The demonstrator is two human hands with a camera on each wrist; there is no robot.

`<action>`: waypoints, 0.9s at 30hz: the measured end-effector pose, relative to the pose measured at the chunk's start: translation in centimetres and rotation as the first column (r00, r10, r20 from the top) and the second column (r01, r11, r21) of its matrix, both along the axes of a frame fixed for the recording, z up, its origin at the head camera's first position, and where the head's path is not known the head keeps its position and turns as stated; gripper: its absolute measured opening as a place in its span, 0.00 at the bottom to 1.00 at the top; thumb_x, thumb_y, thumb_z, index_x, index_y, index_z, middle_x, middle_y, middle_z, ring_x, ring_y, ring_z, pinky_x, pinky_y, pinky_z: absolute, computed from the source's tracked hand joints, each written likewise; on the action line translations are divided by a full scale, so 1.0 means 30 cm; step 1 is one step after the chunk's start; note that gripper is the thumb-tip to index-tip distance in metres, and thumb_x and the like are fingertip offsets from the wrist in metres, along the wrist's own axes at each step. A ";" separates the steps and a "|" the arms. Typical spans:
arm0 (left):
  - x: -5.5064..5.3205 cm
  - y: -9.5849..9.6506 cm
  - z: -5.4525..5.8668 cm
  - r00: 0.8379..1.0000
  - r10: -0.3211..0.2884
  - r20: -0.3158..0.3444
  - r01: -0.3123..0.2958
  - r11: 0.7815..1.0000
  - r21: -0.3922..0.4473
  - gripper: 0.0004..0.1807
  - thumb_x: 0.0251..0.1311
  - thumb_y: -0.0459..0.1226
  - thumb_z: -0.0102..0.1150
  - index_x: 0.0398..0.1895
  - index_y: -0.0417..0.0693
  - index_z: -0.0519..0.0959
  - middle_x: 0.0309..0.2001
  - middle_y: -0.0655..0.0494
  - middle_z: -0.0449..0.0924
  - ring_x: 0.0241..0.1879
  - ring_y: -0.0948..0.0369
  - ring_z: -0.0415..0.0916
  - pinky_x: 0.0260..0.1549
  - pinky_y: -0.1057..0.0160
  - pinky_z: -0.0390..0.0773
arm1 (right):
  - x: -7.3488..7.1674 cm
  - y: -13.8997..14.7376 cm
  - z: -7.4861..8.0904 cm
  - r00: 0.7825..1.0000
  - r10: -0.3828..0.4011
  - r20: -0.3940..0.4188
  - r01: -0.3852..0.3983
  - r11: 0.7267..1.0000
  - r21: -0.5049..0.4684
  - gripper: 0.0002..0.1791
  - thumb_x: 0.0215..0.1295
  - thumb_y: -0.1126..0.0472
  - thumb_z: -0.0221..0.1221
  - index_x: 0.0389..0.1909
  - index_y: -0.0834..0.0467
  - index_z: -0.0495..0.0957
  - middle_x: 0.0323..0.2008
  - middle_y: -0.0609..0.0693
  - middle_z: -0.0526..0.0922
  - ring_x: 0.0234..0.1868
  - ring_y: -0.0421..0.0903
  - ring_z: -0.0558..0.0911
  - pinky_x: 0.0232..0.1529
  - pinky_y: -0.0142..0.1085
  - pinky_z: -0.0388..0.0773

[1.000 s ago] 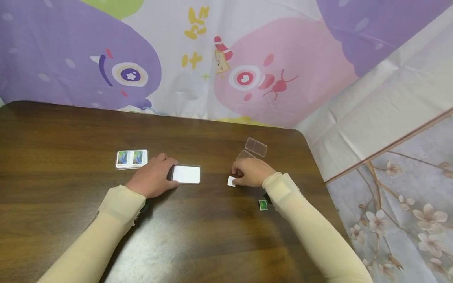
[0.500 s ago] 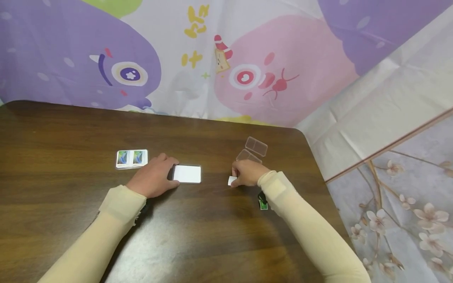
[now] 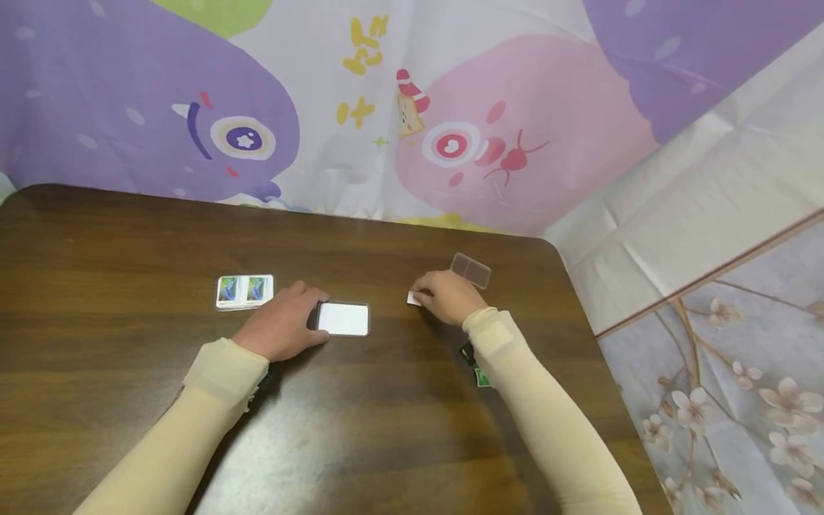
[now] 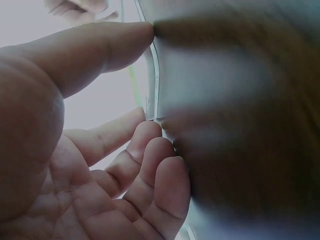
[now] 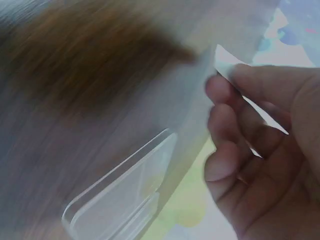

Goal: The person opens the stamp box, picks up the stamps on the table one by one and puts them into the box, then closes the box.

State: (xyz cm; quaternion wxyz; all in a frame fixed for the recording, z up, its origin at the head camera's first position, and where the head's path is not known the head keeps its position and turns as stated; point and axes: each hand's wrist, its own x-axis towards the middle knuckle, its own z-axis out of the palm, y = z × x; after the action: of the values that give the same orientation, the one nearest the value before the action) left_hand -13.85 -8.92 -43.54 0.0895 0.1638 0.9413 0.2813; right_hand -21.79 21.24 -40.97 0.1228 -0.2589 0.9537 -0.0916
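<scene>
Our left hand (image 3: 280, 323) grips a white case (image 3: 344, 319) on the worktop (image 3: 360, 422) | our right hand (image 3: 449, 297) pinches a white slip (image 3: 412, 298)

White-faced case (image 3: 344, 319), 1. Left of it: picture-faced stack (image 3: 243, 292), 1; left hand (image 3: 280, 323), 1. Right: white square (image 3: 413, 298), 1; right hand (image 3: 448, 297), 1; clear tray (image 3: 471, 270), ≥1; green piece (image 3: 482, 378), 1.
</scene>
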 end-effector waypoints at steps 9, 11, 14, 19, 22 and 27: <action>-0.006 -0.009 -0.003 1.000 0.003 -0.010 -0.003 1.000 0.005 0.34 0.61 0.44 0.71 0.66 0.36 0.75 0.55 0.39 0.76 0.53 0.44 0.75 0.53 0.42 0.76 | -0.017 -0.073 0.006 0.988 -0.032 -0.151 -0.011 0.962 -0.272 0.13 0.77 0.58 0.59 0.53 0.56 0.88 0.43 0.48 0.84 0.43 0.44 0.80 0.47 0.39 0.78; -0.005 -0.009 -0.002 1.000 0.004 -0.009 -0.004 1.000 0.006 0.34 0.60 0.44 0.71 0.66 0.36 0.75 0.55 0.39 0.76 0.53 0.44 0.75 0.53 0.43 0.76 | -0.016 -0.090 0.007 0.989 -0.013 -0.145 -0.037 0.941 -0.338 0.12 0.76 0.59 0.59 0.53 0.57 0.87 0.43 0.47 0.84 0.40 0.43 0.79 0.44 0.39 0.78; -0.004 -0.009 0.001 1.000 0.001 -0.008 -0.001 1.000 0.005 0.34 0.60 0.44 0.71 0.66 0.36 0.75 0.55 0.39 0.76 0.53 0.44 0.75 0.53 0.43 0.76 | -0.010 -0.106 0.010 0.992 0.004 -0.128 -0.058 0.908 -0.416 0.09 0.74 0.61 0.62 0.50 0.57 0.86 0.40 0.46 0.84 0.38 0.42 0.78 0.41 0.37 0.77; -0.002 -0.007 0.006 1.000 -0.004 -0.012 0.004 1.000 0.003 0.33 0.60 0.44 0.71 0.65 0.36 0.76 0.54 0.40 0.76 0.52 0.45 0.75 0.52 0.43 0.76 | 0.011 -0.114 0.018 0.990 -0.031 -0.139 -0.042 0.868 -0.495 0.02 0.70 0.62 0.65 0.41 0.56 0.83 0.34 0.44 0.82 0.35 0.40 0.77 0.38 0.34 0.76; -0.002 -0.007 0.007 1.000 -0.005 -0.014 0.005 1.000 0.000 0.33 0.60 0.44 0.71 0.64 0.36 0.76 0.53 0.40 0.76 0.50 0.45 0.76 0.50 0.43 0.76 | 0.021 -0.121 0.011 0.989 -0.044 -0.138 -0.042 0.824 -0.565 0.02 0.69 0.64 0.66 0.40 0.57 0.83 0.34 0.46 0.82 0.34 0.41 0.78 0.38 0.33 0.76; -0.004 -0.008 0.000 1.000 -0.004 -0.010 0.004 1.000 0.010 0.33 0.59 0.44 0.72 0.64 0.36 0.76 0.52 0.41 0.77 0.50 0.46 0.76 0.50 0.44 0.76 | 0.036 -0.140 -0.014 0.992 -0.034 -0.120 -0.055 0.748 -0.661 0.05 0.70 0.60 0.65 0.39 0.58 0.84 0.34 0.45 0.82 0.34 0.41 0.77 0.36 0.32 0.75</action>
State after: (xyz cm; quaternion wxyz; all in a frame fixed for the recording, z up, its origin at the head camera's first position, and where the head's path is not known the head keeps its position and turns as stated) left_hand -13.98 -9.16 -43.53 0.0844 0.1675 0.9401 0.2848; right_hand -20.70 17.05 -41.38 -0.0364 -0.2960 0.8634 -0.4069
